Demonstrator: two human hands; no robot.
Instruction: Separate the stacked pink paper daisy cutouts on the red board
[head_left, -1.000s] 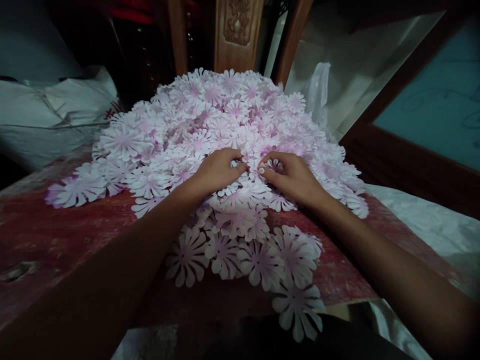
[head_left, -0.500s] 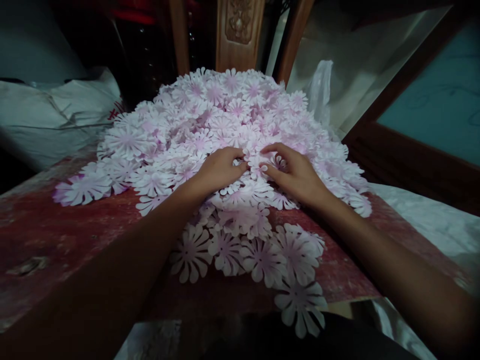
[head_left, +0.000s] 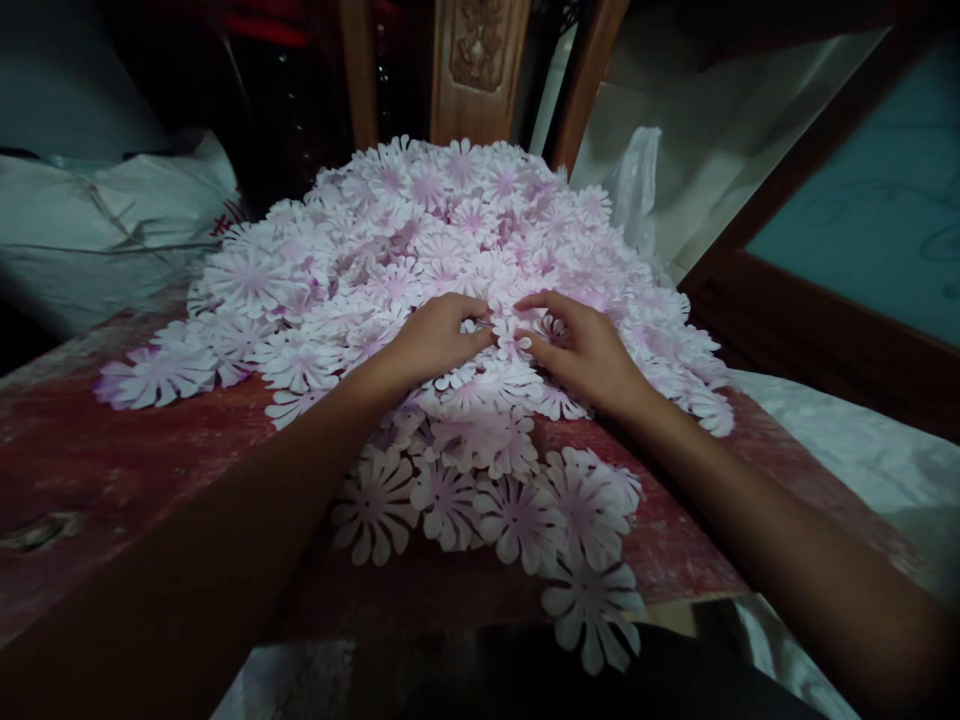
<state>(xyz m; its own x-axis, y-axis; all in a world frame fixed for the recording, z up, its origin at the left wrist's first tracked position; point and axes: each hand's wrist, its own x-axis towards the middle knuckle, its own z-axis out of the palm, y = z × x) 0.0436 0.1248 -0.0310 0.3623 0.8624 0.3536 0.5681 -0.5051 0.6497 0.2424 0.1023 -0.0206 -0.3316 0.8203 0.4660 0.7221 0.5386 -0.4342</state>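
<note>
A large heap of white artificial flower pieces (head_left: pixel 480 215), tinted pale purple at their centres, covers the middle of a worn red board. At the heap's near side, my left hand (head_left: pixel 442 338) has thumb and forefinger curved in on a small-looking flower piece (head_left: pixel 511 342). From the opposite side, my right hand (head_left: pixel 581 350) holds the same piece with its thumb and fingertips. Petals partly hide the fingertips of both hands. Below them, several loose flower pieces (head_left: pixel 521 520) lie near the board's front edge, and one flower piece (head_left: pixel 592 610) hangs over it.
The red board (head_left: pixel 150 470) extends to both sides. A white sack (head_left: pixel 97 230) stands at left, and a clear plastic bag (head_left: pixel 637 190) is behind the heap. Carved wooden slats (head_left: pixel 480 60) rise at the back. A wood-framed blue panel (head_left: pixel 870 210) leans at right.
The view has shifted slightly. My hands stay around the same flower piece, with only small finger movement, and the heap looks the same.
</note>
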